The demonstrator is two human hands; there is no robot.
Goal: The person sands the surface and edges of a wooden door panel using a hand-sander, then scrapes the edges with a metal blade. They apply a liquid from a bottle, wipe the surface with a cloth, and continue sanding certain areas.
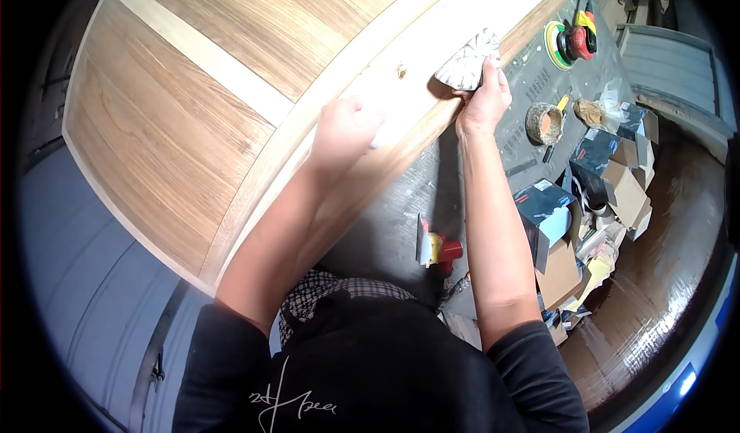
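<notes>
A large wooden panel (169, 102) with brown planks and pale strips lies in front of me. Over its pale border (432, 32), my left hand (344, 127) is closed and partly blurred. A whitish bit shows by its fingers, too unclear to name. My right hand (487, 100) grips a flat, roughly triangular white-and-grey mottled piece (472, 62) by its near right edge. That piece is tilted above the panel's border and casts a shadow on it. Between the hands and farther off, a small brown knot or hole (401, 71) marks the pale wood.
On the grey table (401, 209) stand a red-and-black sander (576, 44) with a yellow-green rimmed pad, a crusted round pot (545, 123), and a wide-bladed scraper (425, 244) by a red-capped item (447, 252). Torn cardboard boxes (559, 279) crowd the right side.
</notes>
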